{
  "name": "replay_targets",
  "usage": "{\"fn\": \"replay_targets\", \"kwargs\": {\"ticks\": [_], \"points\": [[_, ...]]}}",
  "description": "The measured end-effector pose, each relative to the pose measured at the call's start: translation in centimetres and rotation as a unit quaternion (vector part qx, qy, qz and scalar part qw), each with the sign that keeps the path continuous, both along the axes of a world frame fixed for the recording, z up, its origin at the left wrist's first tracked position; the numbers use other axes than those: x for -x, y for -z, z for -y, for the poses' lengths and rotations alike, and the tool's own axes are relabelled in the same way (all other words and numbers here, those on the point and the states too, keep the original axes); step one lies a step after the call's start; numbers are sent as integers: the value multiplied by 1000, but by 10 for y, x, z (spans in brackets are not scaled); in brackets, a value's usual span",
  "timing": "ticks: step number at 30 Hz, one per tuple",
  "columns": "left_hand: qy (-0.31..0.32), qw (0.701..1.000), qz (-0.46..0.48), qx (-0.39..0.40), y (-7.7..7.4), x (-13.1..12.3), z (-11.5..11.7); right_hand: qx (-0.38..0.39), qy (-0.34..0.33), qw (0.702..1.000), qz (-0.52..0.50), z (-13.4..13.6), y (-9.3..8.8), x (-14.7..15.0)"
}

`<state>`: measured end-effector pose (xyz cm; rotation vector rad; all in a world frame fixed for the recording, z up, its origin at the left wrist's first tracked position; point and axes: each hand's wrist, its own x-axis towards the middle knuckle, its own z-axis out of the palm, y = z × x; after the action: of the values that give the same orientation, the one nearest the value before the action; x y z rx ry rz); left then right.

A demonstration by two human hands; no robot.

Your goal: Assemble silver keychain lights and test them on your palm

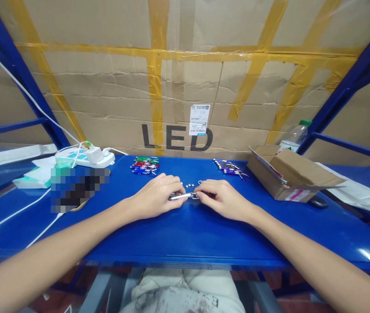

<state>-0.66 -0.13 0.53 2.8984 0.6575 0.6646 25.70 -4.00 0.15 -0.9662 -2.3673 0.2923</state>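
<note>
My left hand (159, 195) is closed on a slim silver pen-shaped keychain (179, 197), held low over the blue table. At the keychain's right end, the fingertips of my right hand (223, 198) pinch its metal clip or ring (194, 195); the fingers partly hide it. Just behind the keychain lie several small round silver discs (190, 185), like button cells. A metal ring (200, 182) shows beside my right fingertips. Farther back on the left is a group of green, red and blue pen-shaped keychains (145, 165). Purple and dark ones (228, 166) lie back right.
An open cardboard box (285, 174) stands at the right, with a dark object (318, 201) beside it and a bottle (295, 134) behind. A white power strip (95, 158), cables and a pixelated item (78, 189) occupy the left. A large carton (119, 95) backs the table (185, 243).
</note>
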Motion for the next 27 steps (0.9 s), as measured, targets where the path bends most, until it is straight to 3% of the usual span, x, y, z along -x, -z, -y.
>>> {"fn": "replay_targets", "kwargs": {"ticks": [5, 12, 18, 23, 27], "points": [[30, 999, -35, 29, 3, 0, 1, -4, 12, 1000, 17, -1, 1, 0], [58, 996, -57, 41, 4, -1, 3, 7, 93, 995, 20, -8, 7, -6], [-8, 998, -65, -1, 4, 0, -1, 1, 19, 995, 93, -9, 10, -4], [-70, 994, -83, -31, 6, 3, -7, 10, 3, 995, 102, -7, 12, -2], [-76, 991, -110, -27, 8, 3, -10, 13, -5, 995, 96, -8, 13, -2]]}}
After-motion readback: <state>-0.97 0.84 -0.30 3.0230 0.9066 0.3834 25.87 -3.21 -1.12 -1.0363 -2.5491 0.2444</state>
